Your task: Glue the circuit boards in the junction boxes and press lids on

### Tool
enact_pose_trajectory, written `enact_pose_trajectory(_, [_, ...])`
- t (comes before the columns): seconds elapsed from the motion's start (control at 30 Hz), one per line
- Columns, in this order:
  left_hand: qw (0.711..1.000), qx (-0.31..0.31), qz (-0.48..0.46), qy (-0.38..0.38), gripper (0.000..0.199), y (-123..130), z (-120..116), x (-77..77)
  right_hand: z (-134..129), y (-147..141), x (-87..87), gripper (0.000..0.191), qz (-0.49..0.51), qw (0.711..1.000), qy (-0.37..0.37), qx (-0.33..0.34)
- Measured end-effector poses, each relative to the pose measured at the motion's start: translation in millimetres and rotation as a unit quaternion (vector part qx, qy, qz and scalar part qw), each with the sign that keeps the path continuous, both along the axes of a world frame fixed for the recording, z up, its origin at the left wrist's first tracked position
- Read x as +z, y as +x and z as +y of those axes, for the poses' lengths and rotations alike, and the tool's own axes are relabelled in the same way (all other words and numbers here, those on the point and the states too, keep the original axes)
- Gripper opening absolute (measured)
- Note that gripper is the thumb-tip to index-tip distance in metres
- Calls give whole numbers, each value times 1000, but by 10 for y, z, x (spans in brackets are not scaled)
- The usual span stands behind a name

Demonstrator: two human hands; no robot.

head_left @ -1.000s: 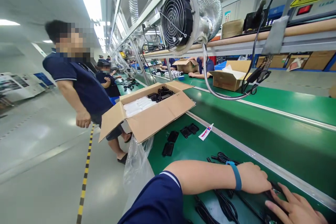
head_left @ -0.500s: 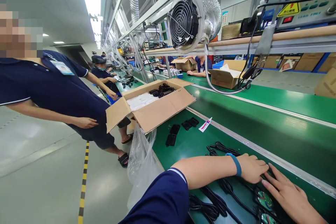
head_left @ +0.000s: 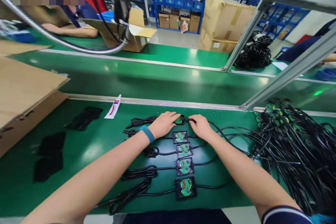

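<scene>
Several black housings with green circuit boards (head_left: 186, 187) lie in a column on the green bench, black cables running out both sides. At the top of the column, my left hand (head_left: 165, 123) rests on the farthest housing (head_left: 180, 120), its fingers over the left part. Just right of that housing, my right hand (head_left: 200, 126) pinches the black cable that leaves it. Coiled cables (head_left: 140, 173) lie left of the housings. A blue band circles my left wrist.
A heap of black cables with boards (head_left: 291, 147) lies at the right. A white tube (head_left: 113, 107), black covers (head_left: 49, 154) and a large carton (head_left: 26, 91) are at the left. A metal post (head_left: 283, 70) slants down to the bench's back rail.
The view has swung right and down, from the aisle and open carton to the bench. My hands, close together before, are now apart on either side of the farthest housing.
</scene>
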State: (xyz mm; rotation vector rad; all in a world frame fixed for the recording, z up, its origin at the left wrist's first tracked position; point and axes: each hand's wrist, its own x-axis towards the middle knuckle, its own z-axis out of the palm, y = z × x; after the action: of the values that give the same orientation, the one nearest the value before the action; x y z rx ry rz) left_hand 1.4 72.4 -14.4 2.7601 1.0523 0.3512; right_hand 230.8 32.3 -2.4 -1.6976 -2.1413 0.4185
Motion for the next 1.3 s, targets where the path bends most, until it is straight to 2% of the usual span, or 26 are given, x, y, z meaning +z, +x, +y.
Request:
enact_pose_trajectory(0.13, [997,-32,27,62,44,-48,-56,-42,-12,-46,-7,29,-7,998,21,58])
enact_pose_trajectory(0.23, [996,-41,31,76,46,-60,-67,-60,44,-72,-73,31,-22,994,28,105])
enact_pose_trajectory(0.37, [996,-34,32,80,51,-59,-84,-93,118,-81,-183,28,-31,995,47,85])
enact_pose_trajectory(0.47, [996,-31,37,79,50,-50,-106,-99,110,-81,-224,27,-63,990,68,105])
enact_pose_trajectory(0.63, [998,-20,7,53,47,-27,-109,-117,68,-63,-168,33,-173,961,90,195])
enact_pose_trajectory(0.77, [999,-30,-36,20,41,-62,-84,-103,96,-40,-46,35,-198,949,70,235])
enact_pose_trajectory(0.83, [997,-30,-65,-20,45,-103,-67,-74,103,-64,18,30,-165,961,52,217])
enact_pose_trajectory(0.9, [995,-15,-83,-57,51,-144,-54,-44,96,-133,70,23,-110,979,48,167])
enact_pose_trajectory(0.97, [994,0,-88,-72,47,-166,-44,-29,93,-237,108,19,-78,989,49,114])
enact_pose_trajectory(1.1, [995,-25,-79,-47,29,-155,-40,-49,158,-431,154,15,-143,988,5,66])
enact_pose_trajectory(1.2, [997,-30,-69,-25,29,-136,-54,-82,240,-491,181,15,-182,981,-54,48])
enact_pose_trajectory(1.3, [997,-20,-73,-18,31,-127,-76,-101,291,-511,201,11,-171,980,-92,40])
